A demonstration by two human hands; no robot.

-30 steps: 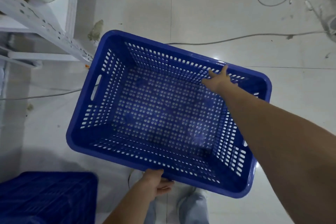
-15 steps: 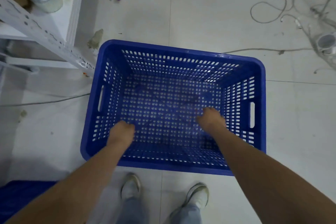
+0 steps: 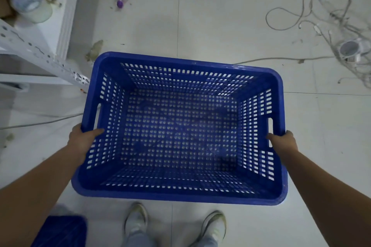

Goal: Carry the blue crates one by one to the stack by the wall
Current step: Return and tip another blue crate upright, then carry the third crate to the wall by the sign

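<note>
Far left of the frame, a white perforated metal shelf rack [image 3: 40,52]; bottom left, the corner of another blue plastic crate [image 3: 62,230]. Left hand [image 3: 80,142] grips the left rim, fingers [image 3: 96,132] curled over the edge of the empty blue perforated plastic crate [image 3: 180,130], dead centre above the white tiled floor [image 3: 220,16]. Right hand [image 3: 283,142] clamps the right rim by the handle slot.

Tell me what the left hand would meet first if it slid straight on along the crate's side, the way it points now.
Probably the handle slot in that side wall: the left hand grips the blue crate rim just short of it. Beyond, the white shelf frame sits near that corner, though depth is unclear.
</note>
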